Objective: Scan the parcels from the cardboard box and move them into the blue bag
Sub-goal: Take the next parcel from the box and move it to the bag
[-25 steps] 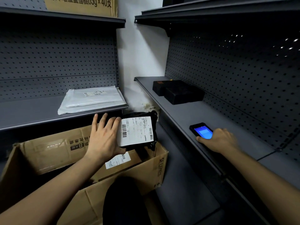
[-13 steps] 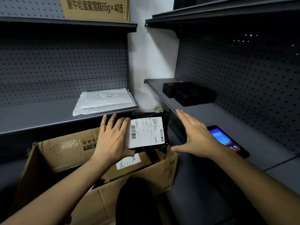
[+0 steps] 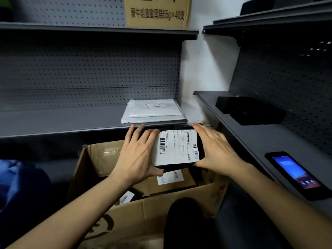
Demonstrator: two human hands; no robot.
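A black parcel [image 3: 177, 147] with a white barcode label faces me above the open cardboard box [image 3: 140, 211]. My left hand [image 3: 138, 155] grips its left end, thumb under the bottom edge. My right hand [image 3: 215, 148] holds its right end, fingers wrapped over the top corner. Inside the box lie a brown parcel [image 3: 172, 182] with a white label and another labelled parcel [image 3: 125, 197]. The scanner [image 3: 296, 174], its screen lit blue, lies on the right shelf. Part of the blue bag [image 3: 19, 187] shows at the far left.
White flat parcels [image 3: 152, 110] are stacked on the left shelf [image 3: 62, 121]. Black boxes [image 3: 251, 109] sit further back on the right shelf [image 3: 260, 141]. A cardboard carton [image 3: 158, 13] stands on the top shelf. My dark knee [image 3: 186, 223] is below the box.
My right hand left the scanner on the right shelf, crossed to the parcel and took hold of its right end. The view shifted left and the blue bag came into sight.
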